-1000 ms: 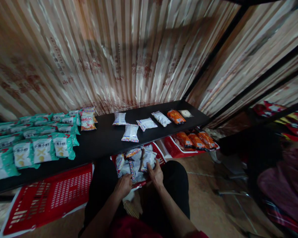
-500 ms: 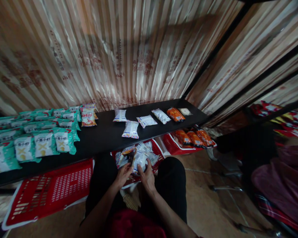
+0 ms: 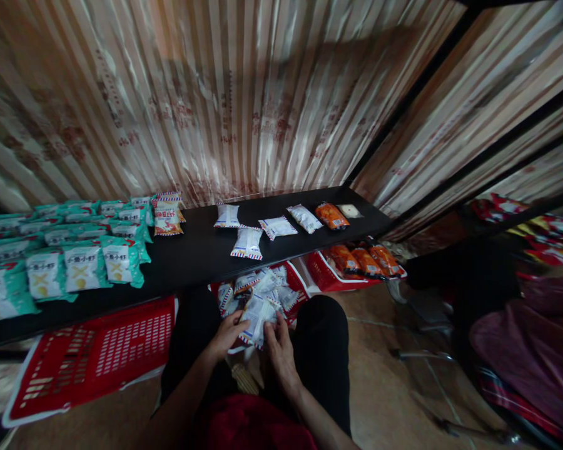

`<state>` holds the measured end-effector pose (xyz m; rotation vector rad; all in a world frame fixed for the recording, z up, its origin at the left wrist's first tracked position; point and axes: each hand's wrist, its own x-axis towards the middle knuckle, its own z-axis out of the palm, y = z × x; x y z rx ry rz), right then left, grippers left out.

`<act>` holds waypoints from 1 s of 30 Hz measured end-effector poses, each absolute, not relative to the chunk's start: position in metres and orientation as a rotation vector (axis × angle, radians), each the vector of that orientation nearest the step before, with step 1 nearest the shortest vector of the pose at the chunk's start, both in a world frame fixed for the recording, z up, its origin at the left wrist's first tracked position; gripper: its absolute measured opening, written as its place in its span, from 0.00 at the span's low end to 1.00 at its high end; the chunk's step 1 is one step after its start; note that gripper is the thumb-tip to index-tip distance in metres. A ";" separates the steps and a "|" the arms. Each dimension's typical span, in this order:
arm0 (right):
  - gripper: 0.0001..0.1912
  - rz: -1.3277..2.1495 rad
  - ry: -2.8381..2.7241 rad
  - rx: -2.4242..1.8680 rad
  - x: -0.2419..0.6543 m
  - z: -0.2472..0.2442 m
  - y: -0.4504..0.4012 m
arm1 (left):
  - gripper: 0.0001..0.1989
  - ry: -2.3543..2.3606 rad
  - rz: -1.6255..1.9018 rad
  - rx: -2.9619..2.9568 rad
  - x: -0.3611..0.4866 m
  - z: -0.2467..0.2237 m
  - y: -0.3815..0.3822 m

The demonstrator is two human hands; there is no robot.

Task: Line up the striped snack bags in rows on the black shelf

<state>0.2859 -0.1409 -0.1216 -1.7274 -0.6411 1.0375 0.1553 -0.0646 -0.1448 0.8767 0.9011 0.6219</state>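
Note:
Between my knees I hold a white snack bag (image 3: 259, 319) with a red-and-blue striped edge, low over a red basket (image 3: 299, 281). My left hand (image 3: 229, 332) grips its left side, and my right hand (image 3: 278, 342) has its right side. Under and behind it, more white snack bags (image 3: 266, 280) fill the basket. On the black table (image 3: 201, 253) in front of me lie several bags of the same white kind, such as the nearest white bag (image 3: 247, 243). Their plain backs with small print face up.
Rows of green-and-white snack bags (image 3: 84, 269) stand at the left, beside a red-and-white bag (image 3: 167, 215). Orange packages (image 3: 332, 216) lie at the right and in a second basket (image 3: 316, 275). A red basket (image 3: 136, 337) sits below left. A person's dark sleeve (image 3: 455, 265) is at right.
The white bag in my hands has turned and come slightly nearer to me, its back now spread flat between both hands. The bags on the table have not moved.

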 end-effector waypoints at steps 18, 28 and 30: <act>0.26 1.390 -0.528 -1.401 0.283 -0.084 -0.116 | 0.18 0.850 0.514 1.006 0.115 -0.083 -0.055; 0.25 1.310 -0.269 -1.312 0.268 -0.068 -0.108 | 0.28 0.920 0.841 0.672 0.118 -0.083 -0.064; 0.24 1.284 -0.231 -1.292 0.263 -0.065 -0.107 | 0.29 0.907 0.889 0.638 0.122 -0.079 -0.069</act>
